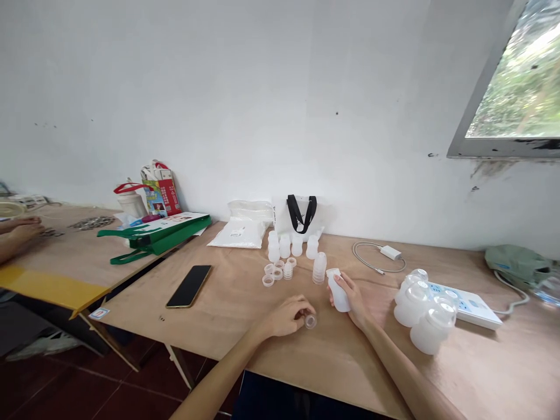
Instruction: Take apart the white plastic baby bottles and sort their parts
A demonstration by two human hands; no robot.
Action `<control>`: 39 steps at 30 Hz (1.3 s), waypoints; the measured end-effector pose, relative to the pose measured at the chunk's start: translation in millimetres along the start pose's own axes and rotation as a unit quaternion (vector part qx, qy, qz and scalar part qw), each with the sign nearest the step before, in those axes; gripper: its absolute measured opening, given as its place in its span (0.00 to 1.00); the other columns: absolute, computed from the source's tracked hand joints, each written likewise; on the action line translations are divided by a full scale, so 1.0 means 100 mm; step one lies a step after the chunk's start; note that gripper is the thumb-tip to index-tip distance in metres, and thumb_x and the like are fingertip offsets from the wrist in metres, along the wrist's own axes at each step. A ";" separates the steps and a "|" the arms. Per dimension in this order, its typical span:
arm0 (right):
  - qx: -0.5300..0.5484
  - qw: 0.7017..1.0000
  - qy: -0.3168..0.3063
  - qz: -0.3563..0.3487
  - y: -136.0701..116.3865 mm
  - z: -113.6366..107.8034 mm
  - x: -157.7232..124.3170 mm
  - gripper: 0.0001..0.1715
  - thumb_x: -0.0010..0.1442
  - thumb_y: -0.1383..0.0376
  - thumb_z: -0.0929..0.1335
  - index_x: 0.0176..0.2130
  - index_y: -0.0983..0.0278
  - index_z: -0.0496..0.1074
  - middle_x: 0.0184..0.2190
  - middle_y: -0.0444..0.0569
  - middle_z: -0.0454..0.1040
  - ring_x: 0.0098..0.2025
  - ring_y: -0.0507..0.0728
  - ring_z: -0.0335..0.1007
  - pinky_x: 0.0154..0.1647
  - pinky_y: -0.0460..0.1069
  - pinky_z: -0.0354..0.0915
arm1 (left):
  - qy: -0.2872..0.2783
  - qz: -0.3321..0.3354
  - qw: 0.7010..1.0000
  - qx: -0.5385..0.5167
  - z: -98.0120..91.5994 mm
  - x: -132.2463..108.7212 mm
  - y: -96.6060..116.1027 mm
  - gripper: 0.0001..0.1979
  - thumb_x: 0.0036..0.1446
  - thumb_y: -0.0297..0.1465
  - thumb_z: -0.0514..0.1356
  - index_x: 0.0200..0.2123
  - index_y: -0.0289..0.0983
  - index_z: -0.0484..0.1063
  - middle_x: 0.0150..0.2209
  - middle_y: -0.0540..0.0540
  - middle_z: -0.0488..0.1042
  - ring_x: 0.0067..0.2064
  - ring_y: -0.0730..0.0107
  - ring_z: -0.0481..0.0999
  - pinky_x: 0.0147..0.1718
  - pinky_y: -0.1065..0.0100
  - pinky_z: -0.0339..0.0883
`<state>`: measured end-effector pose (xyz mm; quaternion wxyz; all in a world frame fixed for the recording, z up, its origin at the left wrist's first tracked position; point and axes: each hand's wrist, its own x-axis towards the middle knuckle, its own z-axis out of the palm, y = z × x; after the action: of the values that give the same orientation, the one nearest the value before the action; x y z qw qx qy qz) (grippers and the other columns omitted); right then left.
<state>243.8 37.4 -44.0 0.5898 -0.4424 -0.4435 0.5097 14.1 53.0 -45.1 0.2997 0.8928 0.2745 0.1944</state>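
Observation:
My left hand [289,315] rests on the wooden table [245,326], fingers curled around a small clear plastic cap [310,321]. Just to its right, my right hand [356,298] grips a small white plastic bottle [338,290], tilted with its top pointing away from me. Behind the hands stand several small white bottles [292,245], a stack of clear cups [319,268] and several loose translucent rings [276,272].
A black phone [189,286] lies left. Larger white bottles [422,315] sit on a power strip [470,304] at right, a charger and cable [384,255] behind. White bags [245,224] line the wall. Another person's hands [20,230] rest on the adjoining left table, near green bags [155,233].

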 end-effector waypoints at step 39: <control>-0.034 0.998 -0.043 0.003 0.05 -0.01 0.01 0.24 0.58 0.45 0.71 0.41 0.60 0.68 0.31 0.44 0.75 0.20 0.50 0.67 0.18 0.45 0.62 | 0.335 -0.123 0.929 -0.100 -0.63 0.67 -0.57 0.08 0.53 0.36 0.63 0.32 0.37 0.76 0.33 0.48 0.78 0.29 0.72 0.71 0.29 0.71 0.65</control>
<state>243.8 39.3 -48.8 0.5533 -0.4410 -0.4846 0.5143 12.0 158.7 -23.0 0.2997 0.7002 0.4458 0.4702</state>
